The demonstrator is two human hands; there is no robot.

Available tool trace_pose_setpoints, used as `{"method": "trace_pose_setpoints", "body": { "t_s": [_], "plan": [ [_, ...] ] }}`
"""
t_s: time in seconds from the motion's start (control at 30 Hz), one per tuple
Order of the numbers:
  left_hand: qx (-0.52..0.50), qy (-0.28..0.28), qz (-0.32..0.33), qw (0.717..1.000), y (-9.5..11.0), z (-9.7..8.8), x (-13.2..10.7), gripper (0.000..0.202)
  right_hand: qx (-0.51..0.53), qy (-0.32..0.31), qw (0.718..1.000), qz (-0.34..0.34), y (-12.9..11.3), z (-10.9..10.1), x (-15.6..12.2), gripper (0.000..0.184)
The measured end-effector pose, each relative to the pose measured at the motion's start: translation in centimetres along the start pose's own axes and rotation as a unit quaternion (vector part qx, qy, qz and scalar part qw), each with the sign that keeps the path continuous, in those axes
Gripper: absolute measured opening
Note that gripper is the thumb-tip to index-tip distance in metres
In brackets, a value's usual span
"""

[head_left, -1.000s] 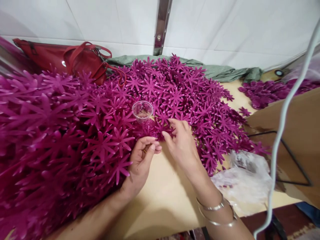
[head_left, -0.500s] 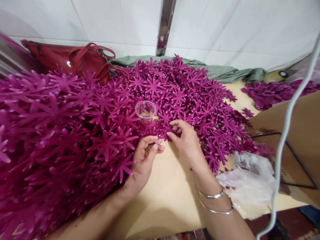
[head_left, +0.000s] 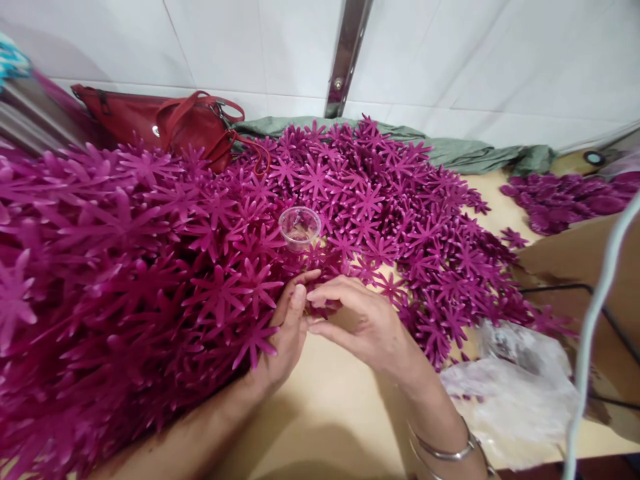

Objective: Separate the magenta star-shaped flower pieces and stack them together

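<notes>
My left hand (head_left: pixel 286 333) is closed, its thumb laid against the fingers. What it holds, if anything, is hidden. My right hand (head_left: pixel 370 320) meets it from the right, with its fingertips touching the left fingers. A bit of a purple star-shaped flower piece (head_left: pixel 324 309) shows between the right thumb and forefinger, mostly covered by the fingers. Just beyond the hands, a small clear plastic cup (head_left: pixel 300 230) stands among the purple pieces, with something dark at its bottom. A large heap of purple flower pieces (head_left: pixel 150 287) spreads left of and behind the hands.
The yellowish tabletop (head_left: pixel 330 400) shows in front of me. A crumpled plastic bag (head_left: pixel 515 393) lies at right, beside a cardboard box (head_left: pixel 575 247). A pale cable (head_left: pixel 597 320) hangs in front of the box. At the back are a red handbag (head_left: pixel 200 133) and green cloth (head_left: pixel 460 157).
My right hand has moved left and toward me from the flower pieces to meet the left hand. The left fingers have turned more upright. The whole view has shifted slightly.
</notes>
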State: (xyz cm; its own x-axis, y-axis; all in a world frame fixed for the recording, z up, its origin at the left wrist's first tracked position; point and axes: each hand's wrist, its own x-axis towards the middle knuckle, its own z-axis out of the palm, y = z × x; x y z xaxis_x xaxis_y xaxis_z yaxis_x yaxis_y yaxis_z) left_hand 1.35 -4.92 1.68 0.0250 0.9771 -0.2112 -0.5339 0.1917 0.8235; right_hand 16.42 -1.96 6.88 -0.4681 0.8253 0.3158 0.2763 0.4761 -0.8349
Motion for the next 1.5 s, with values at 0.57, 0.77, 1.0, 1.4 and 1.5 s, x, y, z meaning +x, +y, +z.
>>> {"method": "trace_pose_setpoints", "body": {
  "t_s": [0.57,0.77,1.0,1.4,1.5],
  "plan": [
    [-0.031,0.016,-0.019,0.999,0.1,0.1,0.2,0.041,-0.024,0.128,0.983,0.129,1.1,-0.9,-0.2,0.018],
    [0.048,-0.003,0.028,0.998,-1.1,-0.4,0.2,0.048,-0.034,0.048,0.993,0.106,1.6,-0.3,-0.3,0.024],
    [0.049,-0.031,0.010,0.998,-1.0,0.5,-0.3,0.055,0.029,0.043,0.991,0.125,1.6,0.1,-0.3,0.014],
    [0.070,-0.003,0.008,0.998,-0.8,0.6,-0.2,0.031,0.006,0.014,0.992,0.126,0.2,-1.6,-0.3,0.019],
    [0.071,-0.009,0.006,0.997,-0.6,0.7,-0.3,0.033,0.025,0.037,0.988,0.145,0.2,-1.5,-0.7,0.013]
  ]
}}
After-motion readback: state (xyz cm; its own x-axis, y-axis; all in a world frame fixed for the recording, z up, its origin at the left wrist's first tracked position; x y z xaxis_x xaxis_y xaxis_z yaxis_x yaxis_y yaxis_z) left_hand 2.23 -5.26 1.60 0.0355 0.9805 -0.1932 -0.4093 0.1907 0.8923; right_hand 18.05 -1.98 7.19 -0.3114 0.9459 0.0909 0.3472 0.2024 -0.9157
